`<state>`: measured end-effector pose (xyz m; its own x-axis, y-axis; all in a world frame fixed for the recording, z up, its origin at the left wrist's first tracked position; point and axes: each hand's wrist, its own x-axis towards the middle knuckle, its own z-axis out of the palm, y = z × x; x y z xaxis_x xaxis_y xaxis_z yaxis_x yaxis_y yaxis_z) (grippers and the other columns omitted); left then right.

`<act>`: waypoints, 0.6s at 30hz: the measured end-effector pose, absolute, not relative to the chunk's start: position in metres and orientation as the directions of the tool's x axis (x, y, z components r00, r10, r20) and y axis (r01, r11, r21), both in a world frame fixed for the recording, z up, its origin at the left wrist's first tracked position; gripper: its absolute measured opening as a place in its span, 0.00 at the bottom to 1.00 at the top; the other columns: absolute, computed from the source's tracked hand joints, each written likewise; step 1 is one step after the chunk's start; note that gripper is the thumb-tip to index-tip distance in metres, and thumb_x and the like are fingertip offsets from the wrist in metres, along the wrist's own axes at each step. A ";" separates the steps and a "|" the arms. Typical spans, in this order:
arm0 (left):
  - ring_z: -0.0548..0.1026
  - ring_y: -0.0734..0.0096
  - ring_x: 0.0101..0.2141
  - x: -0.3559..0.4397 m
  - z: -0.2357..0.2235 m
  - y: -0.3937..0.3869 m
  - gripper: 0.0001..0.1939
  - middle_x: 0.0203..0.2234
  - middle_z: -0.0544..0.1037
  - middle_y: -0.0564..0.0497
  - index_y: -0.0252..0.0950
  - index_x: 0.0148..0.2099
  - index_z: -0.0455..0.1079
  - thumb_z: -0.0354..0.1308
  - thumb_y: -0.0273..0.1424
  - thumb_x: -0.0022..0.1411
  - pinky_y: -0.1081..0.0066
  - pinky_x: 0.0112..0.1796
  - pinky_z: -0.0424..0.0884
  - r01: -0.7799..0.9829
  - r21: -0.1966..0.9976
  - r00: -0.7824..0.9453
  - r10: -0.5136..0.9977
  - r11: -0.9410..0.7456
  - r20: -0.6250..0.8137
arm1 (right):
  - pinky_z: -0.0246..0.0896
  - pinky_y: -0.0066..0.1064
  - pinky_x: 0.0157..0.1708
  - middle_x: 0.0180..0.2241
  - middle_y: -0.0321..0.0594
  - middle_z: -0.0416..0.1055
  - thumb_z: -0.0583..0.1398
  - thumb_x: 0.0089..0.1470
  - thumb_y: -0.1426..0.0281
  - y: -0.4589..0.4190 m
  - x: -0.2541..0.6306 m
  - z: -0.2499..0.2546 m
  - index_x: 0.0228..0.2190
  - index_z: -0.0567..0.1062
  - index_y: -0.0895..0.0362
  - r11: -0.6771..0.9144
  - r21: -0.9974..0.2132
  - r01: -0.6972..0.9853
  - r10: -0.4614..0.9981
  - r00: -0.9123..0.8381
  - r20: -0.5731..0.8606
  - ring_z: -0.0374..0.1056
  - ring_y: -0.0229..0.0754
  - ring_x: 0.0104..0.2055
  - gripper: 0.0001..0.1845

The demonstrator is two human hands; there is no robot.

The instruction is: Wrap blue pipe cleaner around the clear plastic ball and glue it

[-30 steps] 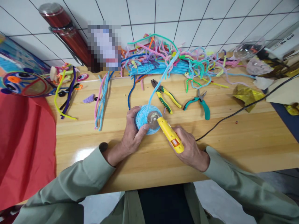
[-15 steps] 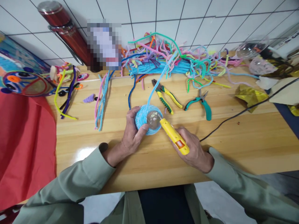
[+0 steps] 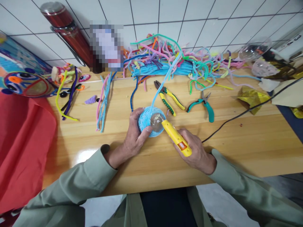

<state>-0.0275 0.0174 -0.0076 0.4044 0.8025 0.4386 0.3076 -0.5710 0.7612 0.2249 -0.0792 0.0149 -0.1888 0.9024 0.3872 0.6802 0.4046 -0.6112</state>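
Note:
My left hand (image 3: 136, 134) is closed around a clear ball wrapped in light blue pipe cleaner (image 3: 145, 121), gripping it from the left side. A bare, see-through patch of the ball faces up and right. From its top a loose light blue pipe cleaner (image 3: 161, 86) runs up toward the pile behind. In my right hand (image 3: 195, 149) is a yellow hot glue gun (image 3: 175, 135), its nozzle pointing at the bare patch. Whether the tip touches the ball I cannot tell. A black cord (image 3: 232, 119) trails off to the right.
Yellow-handled pliers (image 3: 169, 97) and teal-handled cutters (image 3: 204, 105) lie beyond the ball. Behind them is a heap of coloured pipe cleaners (image 3: 163, 67). A red thermos (image 3: 68, 34) stands at the back left, red cloth (image 3: 23, 142) at the left edge, gold foil (image 3: 252, 97) at right.
The glue gun and my right hand have shifted slightly to the right. My left hand keeps its hold on the ball, which has barely moved. The red cloth's edge has drawn a little leftward.

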 end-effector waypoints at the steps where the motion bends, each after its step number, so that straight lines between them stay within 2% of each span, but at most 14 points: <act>1: 0.67 0.50 0.67 -0.027 -0.007 0.017 0.31 0.65 0.64 0.39 0.45 0.74 0.50 0.52 0.50 0.79 0.45 0.66 0.68 0.306 0.761 0.405 0.801 -0.572 0.440 | 0.64 0.34 0.29 0.30 0.34 0.72 0.60 0.65 0.74 -0.079 0.225 0.015 0.42 0.70 0.50 0.395 -0.613 0.684 0.906 -0.179 0.385 0.70 0.43 0.28 0.07; 6: 0.69 0.51 0.65 -0.027 -0.008 0.017 0.31 0.64 0.65 0.39 0.44 0.74 0.49 0.51 0.50 0.80 0.47 0.65 0.71 0.293 0.773 0.398 0.807 -0.563 0.436 | 0.64 0.35 0.28 0.32 0.34 0.74 0.61 0.66 0.73 -0.081 0.226 0.015 0.45 0.70 0.49 0.359 -0.610 0.706 0.914 -0.134 0.383 0.72 0.44 0.28 0.09; 18: 0.68 0.51 0.65 -0.028 -0.007 0.018 0.31 0.65 0.64 0.40 0.45 0.75 0.49 0.51 0.50 0.80 0.49 0.64 0.71 0.299 0.760 0.417 0.795 -0.577 0.440 | 0.64 0.33 0.28 0.31 0.32 0.72 0.61 0.66 0.74 -0.079 0.227 0.018 0.44 0.69 0.49 0.424 -0.621 0.659 0.894 -0.195 0.403 0.71 0.42 0.28 0.08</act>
<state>-0.0281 0.0180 -0.0074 0.4168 0.7954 0.4401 0.2986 -0.5770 0.7602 0.2272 -0.0788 0.0179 -0.1947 0.8941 0.4033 0.6593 0.4238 -0.6210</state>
